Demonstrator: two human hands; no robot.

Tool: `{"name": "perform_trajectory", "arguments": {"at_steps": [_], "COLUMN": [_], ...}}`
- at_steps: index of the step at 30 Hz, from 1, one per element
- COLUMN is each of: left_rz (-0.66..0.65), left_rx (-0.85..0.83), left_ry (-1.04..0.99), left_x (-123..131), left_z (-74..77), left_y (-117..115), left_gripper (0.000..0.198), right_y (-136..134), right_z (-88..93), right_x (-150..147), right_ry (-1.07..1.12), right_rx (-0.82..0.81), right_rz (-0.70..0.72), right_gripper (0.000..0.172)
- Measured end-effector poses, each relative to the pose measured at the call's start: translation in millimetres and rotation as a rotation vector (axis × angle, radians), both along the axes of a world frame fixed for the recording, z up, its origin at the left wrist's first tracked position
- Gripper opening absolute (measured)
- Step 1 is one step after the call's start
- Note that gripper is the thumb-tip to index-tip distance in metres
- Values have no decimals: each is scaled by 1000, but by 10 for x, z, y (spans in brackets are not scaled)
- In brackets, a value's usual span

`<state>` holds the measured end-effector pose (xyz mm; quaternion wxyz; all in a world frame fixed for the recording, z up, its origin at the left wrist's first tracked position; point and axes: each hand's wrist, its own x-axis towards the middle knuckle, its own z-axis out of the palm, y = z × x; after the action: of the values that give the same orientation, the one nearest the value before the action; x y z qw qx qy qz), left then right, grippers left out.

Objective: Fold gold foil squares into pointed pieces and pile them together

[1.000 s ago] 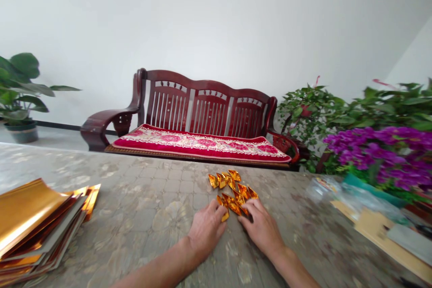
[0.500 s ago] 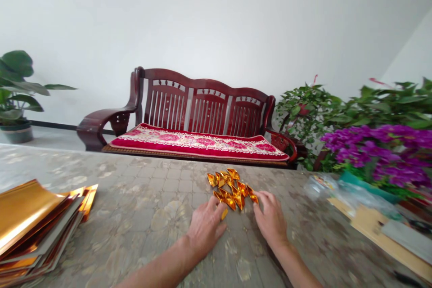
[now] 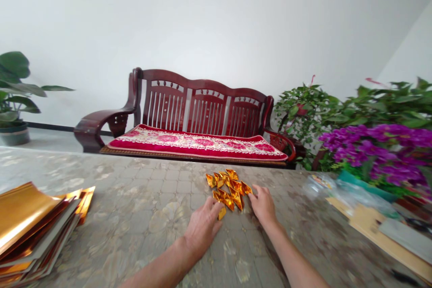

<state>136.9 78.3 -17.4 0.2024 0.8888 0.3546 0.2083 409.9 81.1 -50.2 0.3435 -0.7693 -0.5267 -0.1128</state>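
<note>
Shiny gold folded paper pieces (image 3: 227, 198) lie in a loose cluster on the patterned tablecloth, several of them touching. At the cluster's near left is my left hand (image 3: 204, 224), fingers curled, with one small gold folded paper piece (image 3: 222, 213) at its thumb and index finger. My right hand (image 3: 263, 206) is on the cluster's right side. Its thumb and fingertips close on the outer corner of another gold folded paper piece (image 3: 246, 188), which rests against its neighbours. The inner sides of both hands are hidden.
A stack of gold and grey sheets (image 3: 37, 229) lies at the left. Clear plastic wrapping (image 3: 362, 195), cardboard (image 3: 366, 221) and purple flowers (image 3: 381, 148) are at the right. Beyond the table (image 3: 135, 193) stands a dark wooden bench (image 3: 205, 108) with a red mat.
My right hand has moved slightly away from me and left, turning the rightmost gold piece against the cluster. My left hand stays nearly in place. The view has shifted a little.
</note>
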Motion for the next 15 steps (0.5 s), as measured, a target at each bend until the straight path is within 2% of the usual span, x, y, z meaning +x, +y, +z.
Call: {"name": "perform_trajectory", "arguments": {"at_steps": [6,11,15], "left_rz": [28,29,26], "left_rx": [-4,15,28], "left_ry": [8,5,-10], "left_x": [5,3,-3], "left_z": [-26,-31,-23], "left_y": [19,16,8], "left_gripper": [36,36,35], "right_y": [-95,-241,-225], "right_z": [90,178,199], "right_x": [-125,-249,-266], "right_ry": [-53,-185,-252], "right_rx": [47,26,5], "right_rz": [53,218,238], "right_gripper": [39,47,36]}}
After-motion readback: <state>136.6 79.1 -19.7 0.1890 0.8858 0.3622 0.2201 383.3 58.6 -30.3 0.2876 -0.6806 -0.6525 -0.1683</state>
